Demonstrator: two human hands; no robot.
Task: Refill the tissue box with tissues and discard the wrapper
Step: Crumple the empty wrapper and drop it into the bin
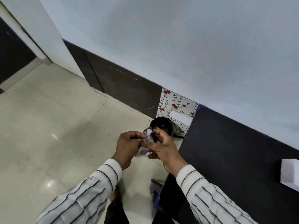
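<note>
A crumpled clear plastic wrapper (146,145) with dark print is pinched between both hands over the floor. My left hand (127,147) grips its left side with curled fingers. My right hand (165,147) holds its top edge between thumb and forefinger. Just beyond the hands stands a round black bin (161,126) with some scraps inside, on the floor beside the table. A white box (289,172), likely the tissue box, sits at the right edge on the dark table (234,151), cut off by the frame.
A white panel with red flower print (176,104) leans against the wall behind the bin. Pale glossy floor tiles (56,126) spread to the left. A dark skirting (121,84) runs along the white wall. A blue-and-grey object (156,194) lies under the table edge.
</note>
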